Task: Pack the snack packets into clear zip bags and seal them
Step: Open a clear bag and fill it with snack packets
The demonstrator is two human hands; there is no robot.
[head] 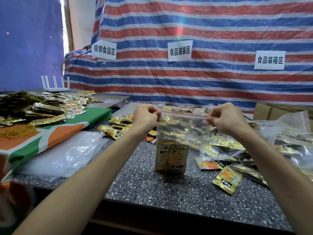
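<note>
mid-frame, my left hand (147, 116) and right hand (226, 118) each pinch a top corner of a clear zip bag (182, 133) above the counter (169, 192) — gold snack packets (171, 156) sag inside; the film looks thin, slippery, best held at the zip strip.

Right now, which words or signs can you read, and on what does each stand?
"捆绑食品区": left paper sign on the striped tarp.
"食品装袋区": middle paper sign.
"食品装箱区": right paper sign.
"大魔王", apparently: snack packets in the zip bag; smaller print unreadable.

head cam | faces forward-down | close over speckled table (169, 192) | single view
</note>
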